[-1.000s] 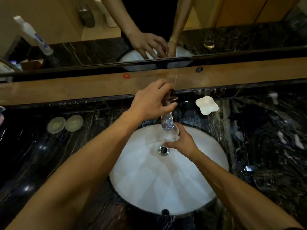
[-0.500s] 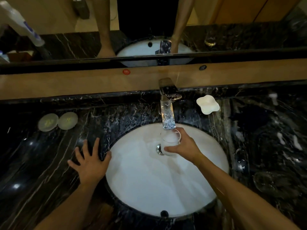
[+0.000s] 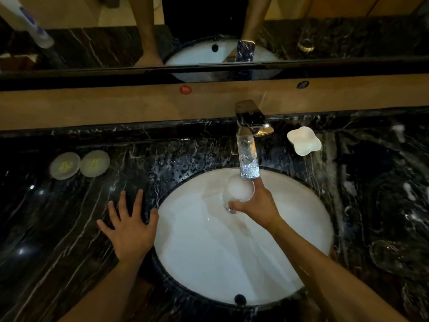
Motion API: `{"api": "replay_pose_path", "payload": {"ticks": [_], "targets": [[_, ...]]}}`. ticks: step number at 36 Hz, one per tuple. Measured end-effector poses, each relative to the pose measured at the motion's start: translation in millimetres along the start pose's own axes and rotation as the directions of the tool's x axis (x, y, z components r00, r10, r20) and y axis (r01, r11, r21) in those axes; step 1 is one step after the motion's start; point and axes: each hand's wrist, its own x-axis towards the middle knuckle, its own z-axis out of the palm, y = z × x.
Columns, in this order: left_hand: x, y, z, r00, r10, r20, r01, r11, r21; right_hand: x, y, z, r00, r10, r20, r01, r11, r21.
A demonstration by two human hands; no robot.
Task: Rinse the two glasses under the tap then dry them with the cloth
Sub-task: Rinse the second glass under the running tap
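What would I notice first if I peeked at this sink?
Water pours from the shiny tap into a glass that the right hand holds over the white sink. The left hand rests flat on the black counter beside it.

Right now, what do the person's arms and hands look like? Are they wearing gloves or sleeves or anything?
No gloves and no sleeves in view. The left hand and right hand are both bare, and so are both forearms as far as the picture shows. I can see no watch, ring or bracelet on either wrist or on the fingers, though the light is dim.
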Motion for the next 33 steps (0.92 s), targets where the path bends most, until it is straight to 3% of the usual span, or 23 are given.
{"api": "replay_pose_path", "payload": {"ticks": [5,10,13,17,21,24,28,33], "targets": [[2,-2,2,1.000,0.003,-0.002,-0.003,1.000,0.005,-1,0,1,0.980,-0.071,-0.184,0.064,0.997,-0.041],[2,-2,3,1.000,0.009,-0.011,-0.009,1.000,0.007,-2,-2,-14,0.973,-0.096,-0.209,0.041,0.967,-0.253],[3,-1,3,1.000,0.002,-0.005,-0.002,1.000,0.013,1,-2,-29,0.992,0.014,-0.123,-0.038,0.980,-0.195],[3,-2,2,1.000,0.000,-0.004,0.000,1.000,0.013,4,5,-41,0.984,0.133,0.122,-0.141,0.989,0.054],[2,-1,1,1.000,0.006,-0.005,-0.005,1.000,0.009,4,9,-36,0.944,0.110,0.311,-0.194,0.948,0.254],[2,-1,1,1.000,0.012,-0.006,-0.012,1.000,0.008,6,11,-25,0.929,0.067,0.364,-0.210,0.905,0.370],[3,-1,1,1.000,0.015,-0.007,-0.015,1.000,0.001,4,4,-4,0.974,0.058,0.221,-0.135,0.926,0.352],[3,-1,1,1.000,0.015,-0.005,-0.015,1.000,0.005,0,-5,16,0.994,-0.028,-0.103,0.033,0.998,0.050]]}}
